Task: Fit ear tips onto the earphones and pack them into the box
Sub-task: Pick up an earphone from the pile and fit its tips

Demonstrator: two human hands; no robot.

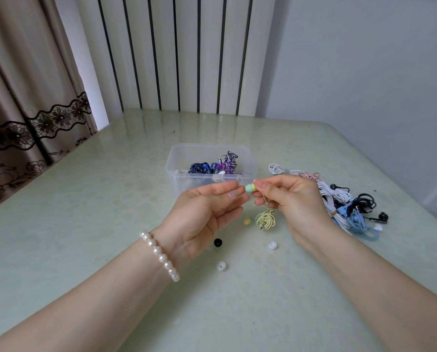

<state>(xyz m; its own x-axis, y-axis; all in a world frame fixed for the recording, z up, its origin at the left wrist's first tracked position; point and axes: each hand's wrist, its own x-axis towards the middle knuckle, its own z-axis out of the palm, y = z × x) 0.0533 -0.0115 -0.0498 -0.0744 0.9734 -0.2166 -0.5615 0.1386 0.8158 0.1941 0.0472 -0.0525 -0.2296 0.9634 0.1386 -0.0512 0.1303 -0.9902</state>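
My right hand [293, 199] pinches a yellow earphone bud with a pale green ear tip [249, 187] on its end, held above the table. The yellow cable bundle [264, 219] dangles below it, with the second yellow bud [247, 221] beside it. My left hand [207, 212] is palm up, its straight fingertips touching the green tip. The clear plastic box [176, 171] stands just behind my hands and holds blue, purple and striped earphones [217, 166].
Loose ear tips lie on the table near my hands: a black one [217, 242] and two clear ones [272, 245] [221, 266]. A pile of white, blue and black earphones [344, 201] sits at the right. A curtain hangs at the left.
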